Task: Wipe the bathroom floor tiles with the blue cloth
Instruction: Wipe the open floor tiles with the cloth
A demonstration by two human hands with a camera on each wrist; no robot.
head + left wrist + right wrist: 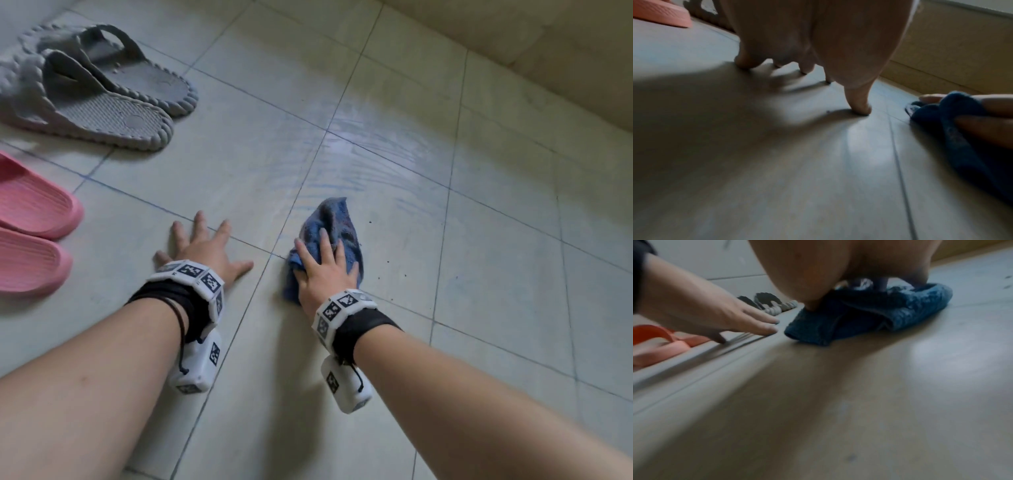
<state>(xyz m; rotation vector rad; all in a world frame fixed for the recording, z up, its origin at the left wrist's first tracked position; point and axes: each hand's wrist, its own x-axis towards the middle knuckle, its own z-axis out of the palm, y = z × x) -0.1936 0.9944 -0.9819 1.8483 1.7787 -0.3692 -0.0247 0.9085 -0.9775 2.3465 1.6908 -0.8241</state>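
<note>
while left hand braces floor tiles, right hand presses blue cloth.

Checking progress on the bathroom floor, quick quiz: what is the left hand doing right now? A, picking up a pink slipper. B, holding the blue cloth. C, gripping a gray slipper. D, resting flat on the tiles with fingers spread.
D: the left hand lies spread on the bare floor tiles, while the right hand presses the blue cloth.
</note>
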